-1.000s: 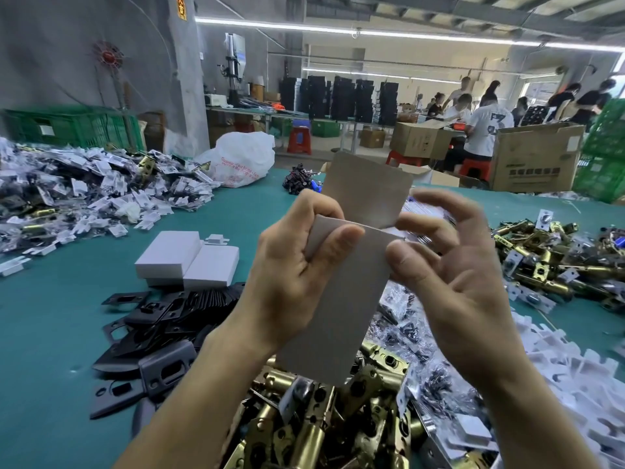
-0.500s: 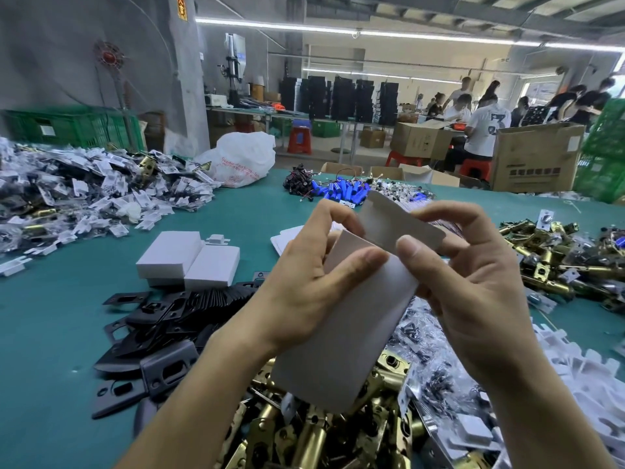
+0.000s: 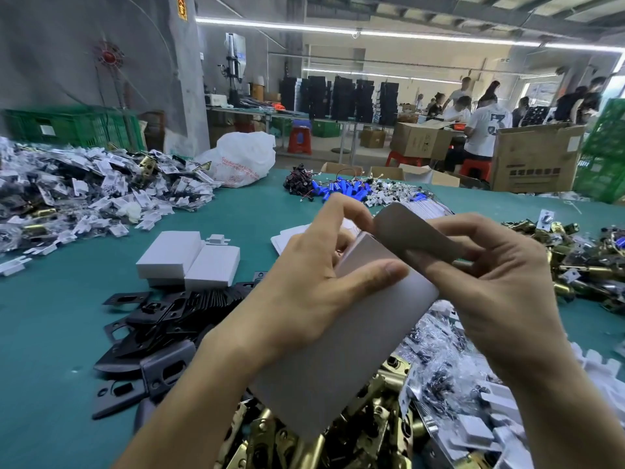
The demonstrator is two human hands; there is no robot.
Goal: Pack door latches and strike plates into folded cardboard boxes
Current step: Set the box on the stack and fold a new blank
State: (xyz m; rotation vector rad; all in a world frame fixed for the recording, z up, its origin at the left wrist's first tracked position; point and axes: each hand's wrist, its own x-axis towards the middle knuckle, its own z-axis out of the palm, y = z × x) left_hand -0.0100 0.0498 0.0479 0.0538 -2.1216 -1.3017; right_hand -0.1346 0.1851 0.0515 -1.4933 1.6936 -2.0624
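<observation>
Presently we are gripping the cardboard box [image 3: 338, 360] in our left hand [image 3: 304, 299] above the latches [image 3: 378, 397]; its long axis is running 7 to 1 o'clock, and our right hand [image 3: 500, 292] is pinching the flap [image 3: 412, 235] at 1 o'clock.

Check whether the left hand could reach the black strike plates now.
Likely not yet: the left hand grips the cardboard box, though the black strike plates lie uncovered beside its wrist.
</observation>
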